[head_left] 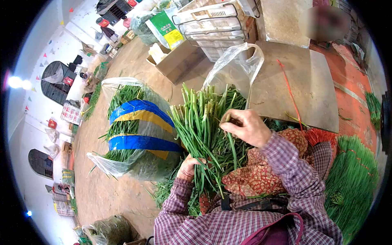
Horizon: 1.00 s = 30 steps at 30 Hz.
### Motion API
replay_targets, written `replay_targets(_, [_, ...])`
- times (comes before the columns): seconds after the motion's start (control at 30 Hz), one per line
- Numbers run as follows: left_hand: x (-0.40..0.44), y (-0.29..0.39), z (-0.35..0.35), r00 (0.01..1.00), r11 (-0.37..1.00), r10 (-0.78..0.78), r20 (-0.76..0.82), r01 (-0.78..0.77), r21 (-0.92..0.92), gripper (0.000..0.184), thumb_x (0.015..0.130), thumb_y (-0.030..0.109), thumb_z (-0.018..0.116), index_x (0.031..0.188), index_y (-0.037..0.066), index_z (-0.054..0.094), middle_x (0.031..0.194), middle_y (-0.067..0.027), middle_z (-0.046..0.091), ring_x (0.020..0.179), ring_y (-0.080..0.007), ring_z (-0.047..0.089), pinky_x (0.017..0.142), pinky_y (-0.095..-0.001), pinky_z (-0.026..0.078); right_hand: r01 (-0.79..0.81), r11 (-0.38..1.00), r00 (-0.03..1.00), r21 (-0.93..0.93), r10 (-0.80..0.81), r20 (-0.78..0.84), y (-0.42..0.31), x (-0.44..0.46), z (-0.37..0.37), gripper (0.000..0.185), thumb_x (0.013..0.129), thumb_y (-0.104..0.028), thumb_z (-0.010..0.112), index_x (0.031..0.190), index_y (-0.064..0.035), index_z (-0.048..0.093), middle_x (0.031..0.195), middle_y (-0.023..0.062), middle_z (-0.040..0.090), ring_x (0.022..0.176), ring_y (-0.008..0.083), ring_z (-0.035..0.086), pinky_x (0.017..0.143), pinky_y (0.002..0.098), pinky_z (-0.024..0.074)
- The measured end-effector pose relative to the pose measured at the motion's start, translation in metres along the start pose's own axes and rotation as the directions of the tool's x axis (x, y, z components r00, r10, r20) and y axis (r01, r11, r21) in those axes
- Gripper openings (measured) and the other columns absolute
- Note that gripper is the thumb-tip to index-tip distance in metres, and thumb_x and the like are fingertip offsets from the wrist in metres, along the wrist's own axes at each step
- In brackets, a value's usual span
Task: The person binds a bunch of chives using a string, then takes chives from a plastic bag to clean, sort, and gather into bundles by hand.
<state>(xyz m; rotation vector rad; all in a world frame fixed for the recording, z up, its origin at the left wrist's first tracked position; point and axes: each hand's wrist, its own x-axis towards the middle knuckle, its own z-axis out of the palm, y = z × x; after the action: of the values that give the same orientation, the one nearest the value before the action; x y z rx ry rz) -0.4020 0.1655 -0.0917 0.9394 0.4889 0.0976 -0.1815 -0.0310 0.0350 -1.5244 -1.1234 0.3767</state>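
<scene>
a person's left hand (pixel 188 168) is clamped around the lower, leafy part of a bunch of green stalks (pixel 196 118); its thumb crosses the front, and the other fingers are mostly hidden behind the leaves. the bunch stands in front of the person's body, cut ends up, the tops fanning apart. the right hand (pixel 247 126) is just to the right of the bunch, fingers curled inward, thumb and forefinger near each other; one cannot tell whether they meet or grip anything. a single stalk (pixel 232 149) hangs just below that hand, also right of the bunch.

left of the bunch lies a bagged bundle of greens (pixel 143 127) wrapped with blue and yellow bands. beyond the bunch are a clear plastic bag (pixel 232 67), a cardboard box (pixel 183 65) and a white crate (pixel 216 34). a red-patterned cloth (pixel 255 171) lies to its lower right; well farther right is a green pile (pixel 351 192).
</scene>
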Motion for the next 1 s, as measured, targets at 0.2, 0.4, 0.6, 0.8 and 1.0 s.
replay_targets(0.2, [0.005, 0.001, -0.012, 0.998, 1.000, 0.000, 0.066, -0.002, 0.022, 0.037, 0.065, 0.000, 0.064, 0.101, -0.003, 0.060, 0.087, -0.0144, 0.064, 0.066, -0.0254, 0.064, 0.054, -0.0318, 0.054, -0.207, 0.852, 0.969, 0.480, 0.110, 0.222, -0.034, -0.030, -0.055, 0.016, 0.087, -0.016, 0.062, 0.093, -0.0012, 0.062, 0.072, 0.0019, 0.060, 0.056, 0.0061, 0.051, 0.051, 0.0215, 0.0430])
replay_targets(0.4, [0.000, 0.009, -0.008, 1.000, 0.995, -0.014, -0.012, 0.015, 0.094, 0.054, 0.064, -0.001, 0.059, 0.117, -0.005, 0.052, 0.082, -0.0153, 0.066, 0.066, -0.0246, 0.066, 0.056, -0.0363, 0.058, 0.060, 0.971, 0.959, -0.233, 0.008, 0.282, -0.016, -0.032, -0.048, 0.030, 0.081, -0.026, 0.070, 0.099, -0.0032, 0.063, 0.083, 0.0075, 0.065, 0.070, 0.0157, 0.063, 0.065, 0.0298, 0.0517])
replay_targets(0.6, [-0.003, 0.011, -0.001, 0.999, 0.998, -0.035, 0.018, 0.034, 0.048, 0.062, 0.062, -0.006, 0.058, 0.123, -0.004, 0.047, 0.089, -0.0157, 0.065, 0.072, -0.0248, 0.066, 0.057, -0.0367, 0.058, 0.064, 0.954, 0.983, -0.293, -0.111, -0.146, -0.022, 0.006, -0.016, 0.028, 0.077, -0.022, 0.071, 0.100, -0.0091, 0.061, 0.086, 0.0050, 0.062, 0.072, 0.0210, 0.063, 0.063, 0.0353, 0.0513])
replay_targets(0.8, [-0.008, 0.021, 0.019, 1.000, 0.979, -0.007, -0.001, 0.007, 0.203, 0.062, 0.061, -0.003, 0.062, 0.121, -0.004, 0.049, 0.091, -0.0145, 0.065, 0.072, -0.0240, 0.066, 0.059, -0.0338, 0.056, 0.251, 0.798, 0.922, -0.547, -0.370, -0.117, -0.004, 0.016, -0.007, 0.020, 0.074, -0.016, 0.072, 0.085, -0.0082, 0.057, 0.078, 0.0059, 0.056, 0.068, 0.0241, 0.061, 0.058, 0.0351, 0.0494])
replay_targets(1.0, [-0.011, 0.028, 0.028, 1.000, 0.977, 0.003, 0.011, -0.005, 0.214, 0.058, 0.061, -0.008, 0.061, 0.117, -0.003, 0.051, 0.088, -0.0136, 0.065, 0.071, -0.0239, 0.066, 0.058, -0.0338, 0.055, 0.089, 0.747, 0.866, -0.659, -0.385, -0.319, 0.004, 0.008, -0.060, 0.008, 0.079, -0.012, 0.066, 0.083, -0.0077, 0.061, 0.078, 0.0035, 0.058, 0.061, 0.0178, 0.056, 0.054, 0.0293, 0.0472])
